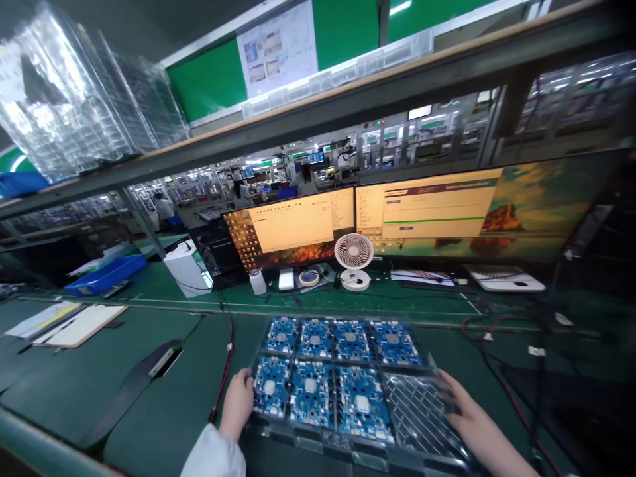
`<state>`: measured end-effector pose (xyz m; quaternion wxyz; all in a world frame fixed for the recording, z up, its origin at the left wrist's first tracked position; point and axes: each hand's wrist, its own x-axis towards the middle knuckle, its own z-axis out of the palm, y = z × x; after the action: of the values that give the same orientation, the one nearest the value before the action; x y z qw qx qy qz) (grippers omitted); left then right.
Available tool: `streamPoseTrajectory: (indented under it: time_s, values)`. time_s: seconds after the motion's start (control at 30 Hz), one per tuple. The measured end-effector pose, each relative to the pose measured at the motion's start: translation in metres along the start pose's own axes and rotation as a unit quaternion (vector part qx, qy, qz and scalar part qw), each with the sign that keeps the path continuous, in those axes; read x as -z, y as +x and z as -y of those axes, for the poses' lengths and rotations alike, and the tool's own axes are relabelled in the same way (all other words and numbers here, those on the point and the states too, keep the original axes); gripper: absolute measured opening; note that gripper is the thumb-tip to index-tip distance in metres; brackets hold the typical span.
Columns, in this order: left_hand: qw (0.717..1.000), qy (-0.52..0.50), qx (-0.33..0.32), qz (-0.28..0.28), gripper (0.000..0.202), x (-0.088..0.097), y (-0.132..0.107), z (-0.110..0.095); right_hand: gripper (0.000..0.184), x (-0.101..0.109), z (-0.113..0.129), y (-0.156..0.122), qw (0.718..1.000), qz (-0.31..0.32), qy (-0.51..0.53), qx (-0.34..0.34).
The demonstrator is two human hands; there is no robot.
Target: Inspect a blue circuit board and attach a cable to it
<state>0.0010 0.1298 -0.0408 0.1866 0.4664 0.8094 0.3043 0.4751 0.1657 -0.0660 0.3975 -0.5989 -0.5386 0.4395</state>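
Observation:
A clear plastic tray point(422, 414) lies on the green bench in front of me, holding several blue circuit boards point(312, 392) in two rows; its near right pocket is without a board. My left hand point(237, 403) grips the tray's left edge, fingers curled over the rim beside the nearest board. My right hand point(460, 401) holds the tray's right side, fingers lying along the boardless pocket. More trays seem stacked underneath at the front edge.
Two monitors point(427, 212) stand behind the tray, with a small white fan point(354, 260), a small bottle point(257, 281) and a white box point(186, 268). A red cable point(226, 371) runs left of the tray. A clipboard point(82, 324) lies far left. Other workers stand in the background.

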Motion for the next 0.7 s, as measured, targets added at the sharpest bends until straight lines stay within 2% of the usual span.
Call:
streamPoseTrajectory:
  time_s: [0.1,0.2,0.43,0.53,0.6,0.7]
  values:
    - [0.999,0.000,-0.029,-0.030,0.041,-0.005,-0.001,-0.006,0.084,0.004,0.006,-0.001,0.998,-0.035,0.055,0.024]
    - [0.997,0.001,-0.052,-0.052,0.042,-0.011,0.000,-0.015,0.082,0.010,0.009,0.005,0.997,-0.044,0.053,0.046]
    - [0.993,0.110,-0.029,0.009,0.039,-0.018,0.010,-0.043,0.089,0.018,-0.003,0.036,0.997,-0.025,-0.074,0.021]
    - [0.985,0.168,-0.041,-0.020,0.042,-0.017,-0.003,-0.062,0.093,0.017,-0.006,0.035,0.991,-0.016,-0.130,0.014]
    - [0.980,0.179,-0.082,-0.027,0.039,-0.020,-0.018,-0.081,0.094,0.017,-0.003,0.030,0.986,-0.019,-0.167,0.012]
    - [0.981,0.123,-0.143,0.034,0.029,-0.036,-0.040,-0.107,0.087,0.016,0.007,0.018,0.975,-0.020,-0.219,0.024]
